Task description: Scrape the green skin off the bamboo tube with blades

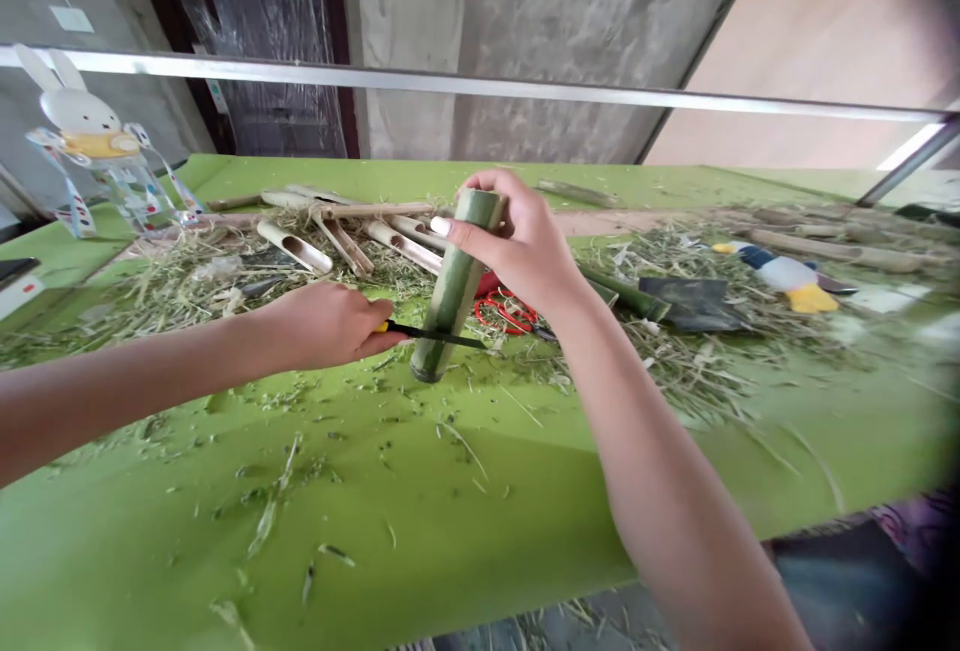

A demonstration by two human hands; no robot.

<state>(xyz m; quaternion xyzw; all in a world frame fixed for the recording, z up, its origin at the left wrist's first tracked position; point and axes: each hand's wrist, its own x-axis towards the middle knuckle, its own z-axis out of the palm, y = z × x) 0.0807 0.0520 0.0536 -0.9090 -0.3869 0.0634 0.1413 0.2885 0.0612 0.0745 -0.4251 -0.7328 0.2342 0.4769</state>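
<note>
My right hand [517, 241] grips the upper part of a green bamboo tube [448, 306], thumb across the front and fingers behind it. The tube leans slightly, its lower end near the green tabletop. In my closed left hand [337, 324] is a yellow-handled tool [439, 335] with a thin dark blade; whether it is a knife or a file I cannot tell. Its blade lies across the tube's lower part. Just behind the tube are red-handled scissors [504, 313], partly hidden by my right hand.
Bamboo shavings [675, 361] litter the green table [420, 511]. Split bamboo pieces [405, 247] lie at the back. A rabbit-shaped bottle [90, 131] stands far left. Toward the right are a dark flat piece [694, 304] and a yellow-and-white object [784, 276]. A metal rail [480, 84] crosses behind.
</note>
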